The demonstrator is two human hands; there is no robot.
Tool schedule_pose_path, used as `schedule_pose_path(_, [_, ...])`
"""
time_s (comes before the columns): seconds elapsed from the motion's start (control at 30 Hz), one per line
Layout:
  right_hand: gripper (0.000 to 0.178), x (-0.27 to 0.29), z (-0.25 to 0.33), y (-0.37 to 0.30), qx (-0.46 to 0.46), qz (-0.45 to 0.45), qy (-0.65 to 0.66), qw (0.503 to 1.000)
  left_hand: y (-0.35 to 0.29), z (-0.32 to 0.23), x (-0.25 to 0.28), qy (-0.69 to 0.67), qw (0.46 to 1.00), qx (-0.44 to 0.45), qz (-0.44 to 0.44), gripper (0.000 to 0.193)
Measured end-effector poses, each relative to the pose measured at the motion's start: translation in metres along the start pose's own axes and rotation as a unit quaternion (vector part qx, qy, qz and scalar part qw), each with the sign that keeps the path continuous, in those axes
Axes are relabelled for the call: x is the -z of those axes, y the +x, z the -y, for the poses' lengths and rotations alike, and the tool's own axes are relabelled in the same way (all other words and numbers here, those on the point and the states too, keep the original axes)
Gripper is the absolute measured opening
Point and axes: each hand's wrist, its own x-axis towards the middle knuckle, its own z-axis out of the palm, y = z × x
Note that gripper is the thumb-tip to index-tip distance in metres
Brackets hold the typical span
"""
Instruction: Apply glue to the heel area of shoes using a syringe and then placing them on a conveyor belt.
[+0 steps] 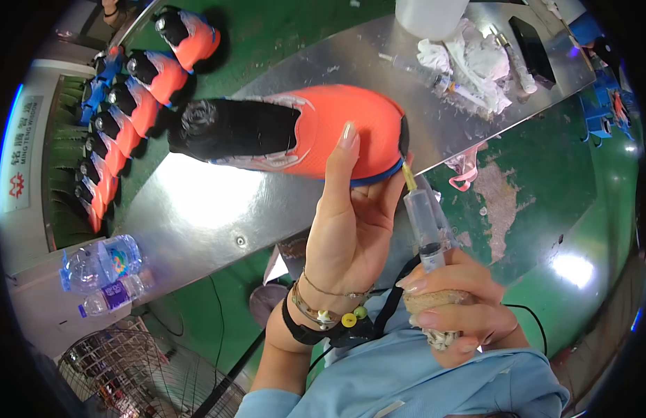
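My left hand [347,209] grips an orange running shoe [358,125] by its toe, thumb on the upper and fingers underneath. The shoe lies sideways above the metal table, with a black lining and black stuffing at its opening end. My right hand [462,306] is closed round a clear syringe [422,216] with a dark plunger tip. Its yellow needle tip [408,175] is at the edge of the shoe's toe, where upper and blue sole meet; whether it touches cannot be made out. A crumpled whitish wad [441,338] is also tucked in my right fingers.
Several similar orange shoes [159,76] line up at the left. On the metal table [288,66] are crumpled tissues [469,63], another syringe [462,90], a brush-like tool [514,59], a black box [532,52] and a white container [431,15]. Plastic bottles [103,265] and a wire-caged fan [149,376] stand lower left.
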Motion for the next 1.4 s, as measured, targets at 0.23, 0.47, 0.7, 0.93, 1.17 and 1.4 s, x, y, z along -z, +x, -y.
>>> schedule_pose_path(0.23, [0.036,0.003,-0.002,-0.01,0.001,-0.048,0.013,0.999,0.004,0.005,0.003,-0.009,0.998,-0.048,0.03,0.028])
schedule_pose_path(0.47, [0.036,0.046,-0.013,0.012,-0.009,-0.16,-0.039,0.986,-0.012,-0.022,0.035,0.263,0.961,0.073,-0.036,0.032])
schedule_pose_path(0.7, [0.023,0.081,-0.043,0.021,-0.04,-0.2,-0.067,0.977,0.103,-0.169,0.058,0.236,0.962,-0.136,-0.003,0.039])
schedule_pose_path(0.93, [0.021,0.117,-0.035,0.031,-0.055,-0.228,-0.084,0.968,0.243,-0.233,0.078,0.175,0.935,-0.301,-0.065,0.049])
schedule_pose_path(1.17, [0.029,0.15,-0.08,0.047,-0.126,-0.14,0.086,0.978,0.272,-0.158,-0.001,0.116,0.972,-0.182,0.089,0.043])
schedule_pose_path(1.4, [0.023,0.183,-0.076,0.067,-0.19,-0.078,0.062,0.977,0.356,-0.086,-0.154,0.155,0.975,0.088,0.134,0.055])
